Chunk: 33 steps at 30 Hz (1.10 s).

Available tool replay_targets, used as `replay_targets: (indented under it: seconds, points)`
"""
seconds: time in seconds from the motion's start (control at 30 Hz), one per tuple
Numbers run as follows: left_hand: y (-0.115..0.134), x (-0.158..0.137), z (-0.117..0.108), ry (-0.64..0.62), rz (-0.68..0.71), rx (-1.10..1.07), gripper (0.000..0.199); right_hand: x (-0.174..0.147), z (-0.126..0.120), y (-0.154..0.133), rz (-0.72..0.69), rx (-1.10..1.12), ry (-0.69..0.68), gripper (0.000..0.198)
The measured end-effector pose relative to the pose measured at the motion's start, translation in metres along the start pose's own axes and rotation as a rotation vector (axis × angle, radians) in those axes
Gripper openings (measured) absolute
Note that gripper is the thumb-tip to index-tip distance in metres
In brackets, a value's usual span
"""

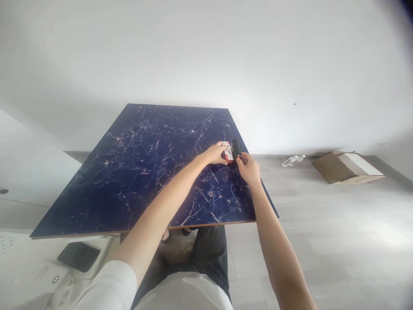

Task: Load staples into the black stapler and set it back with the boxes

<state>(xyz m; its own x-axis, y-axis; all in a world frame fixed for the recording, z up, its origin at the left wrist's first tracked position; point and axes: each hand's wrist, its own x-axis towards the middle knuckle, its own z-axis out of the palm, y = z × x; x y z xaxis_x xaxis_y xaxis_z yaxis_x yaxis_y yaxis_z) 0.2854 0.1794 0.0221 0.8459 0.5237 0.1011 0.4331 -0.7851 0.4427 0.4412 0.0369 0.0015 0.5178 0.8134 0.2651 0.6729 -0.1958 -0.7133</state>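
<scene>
Near the right edge of the dark blue marbled tabletop [155,150], my left hand [215,154] is closed around the side of a small red and white box [229,153]. Just right of the box is a black cylindrical object [236,147], its kind unclear. At the near end of the cylinder, my right hand [249,168] has its thumb and fingers pinched together. A small orange spot shows by those fingertips. My fingers partly cover both things.
A white wall runs behind the table. On the grey floor to the right lie clear plastic bottles [293,160] and an open cardboard box [345,168]. A dark flat device [79,256] rests on a white surface at lower left.
</scene>
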Motion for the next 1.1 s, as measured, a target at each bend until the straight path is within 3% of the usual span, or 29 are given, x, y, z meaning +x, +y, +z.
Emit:
replay_targets:
  seconds: [0.23,0.5,0.6,0.7,0.8,0.87,1.0,1.1]
  points:
    - [0.009,0.033,0.010,-0.036,0.010,0.010,0.086,0.018,-0.011,0.019,0.030,-0.015,0.019,0.040]
    - [0.012,0.040,0.012,-0.045,0.019,-0.024,0.085,0.021,-0.007,0.020,0.038,0.015,0.048,0.041]
    - [0.011,0.030,0.014,-0.042,0.010,-0.064,0.099,0.018,-0.007,0.022,0.024,-0.002,0.075,0.042]
    - [0.002,0.000,0.013,-0.019,-0.039,-0.086,0.103,0.008,-0.007,0.015,-0.043,-0.076,0.207,0.042]
    - [-0.019,-0.050,0.005,0.013,-0.039,-0.030,0.084,-0.004,-0.004,-0.005,-0.162,-0.116,0.259,0.041]
    - [-0.039,-0.088,-0.005,0.042,-0.067,0.047,0.074,-0.013,0.006,-0.025,-0.262,-0.094,0.176,0.040]
    - [-0.076,-0.159,-0.031,0.165,-0.254,0.181,0.057,-0.032,0.044,-0.071,-0.505,-0.018,-0.116,0.050]
    - [-0.087,-0.193,-0.045,0.201,-0.237,0.176,0.054,-0.043,0.078,-0.104,-0.652,-0.004,-0.330,0.064]
